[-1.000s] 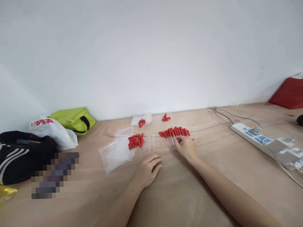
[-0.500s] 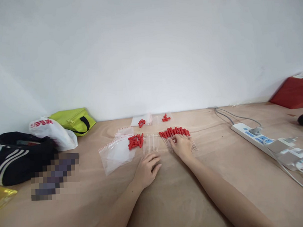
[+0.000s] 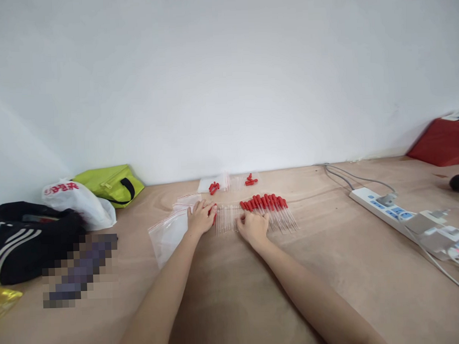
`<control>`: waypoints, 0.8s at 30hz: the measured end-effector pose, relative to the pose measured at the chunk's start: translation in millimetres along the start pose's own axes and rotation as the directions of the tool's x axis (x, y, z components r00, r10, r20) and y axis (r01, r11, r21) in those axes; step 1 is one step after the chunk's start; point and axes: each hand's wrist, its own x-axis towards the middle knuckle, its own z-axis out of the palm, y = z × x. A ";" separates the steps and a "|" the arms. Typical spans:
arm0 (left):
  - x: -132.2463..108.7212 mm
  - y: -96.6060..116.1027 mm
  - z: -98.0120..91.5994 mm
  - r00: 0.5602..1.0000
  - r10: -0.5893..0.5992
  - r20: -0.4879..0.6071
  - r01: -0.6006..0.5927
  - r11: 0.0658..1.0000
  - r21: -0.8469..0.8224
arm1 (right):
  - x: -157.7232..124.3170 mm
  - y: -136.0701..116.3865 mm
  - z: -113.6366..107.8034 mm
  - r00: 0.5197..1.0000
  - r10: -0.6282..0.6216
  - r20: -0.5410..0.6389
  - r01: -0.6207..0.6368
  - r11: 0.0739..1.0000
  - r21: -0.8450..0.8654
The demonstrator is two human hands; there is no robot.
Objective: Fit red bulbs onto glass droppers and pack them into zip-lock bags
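Note:
My left hand point(image 3: 201, 218) lies over a small pile of red rubber caps point(image 3: 215, 216) and hides most of it, fingers curled down onto the caps. My right hand point(image 3: 254, 225) rests with bent fingers on a row of thin clear tubes point(image 3: 226, 217), pinching at them. Just right of that hand lies a fan of finished droppers with red caps point(image 3: 270, 203). Clear zip bags point(image 3: 166, 237) lie to the left of my left hand. Two smaller heaps of red caps point(image 3: 214, 187) sit on bags nearer the wall.
On the left of the wooden table point(image 3: 331, 269) stand a green pouch point(image 3: 111, 183), a white plastic bag point(image 3: 78, 202) and a black striped bag point(image 3: 24, 242). A white power strip point(image 3: 385, 209) with plugs and cables lies at right. A red box point(image 3: 441, 142) is at far right.
My left hand moved forward and left from the bare table onto the pile of red caps. My right hand slid left from the capped droppers to the clear tubes.

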 end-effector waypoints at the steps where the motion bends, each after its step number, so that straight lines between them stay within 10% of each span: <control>1: 1.0 0.4 1.3 1.000 0.022 0.013 -0.022 1.000 -0.007 | 0.3 -0.5 0.1 1.000 0.007 0.009 -0.007 1.000 -0.007; 14: -36.7 19.7 5.9 0.995 -0.073 -0.071 0.075 0.997 0.018 | 0.1 5.4 -12.2 0.993 0.046 0.113 -0.042 0.998 -0.038; 24: -60.7 10.2 1.0 0.916 0.021 -0.400 -0.052 0.996 -0.068 | 5.3 12.7 -20.1 0.973 0.083 0.215 -0.073 0.996 -0.052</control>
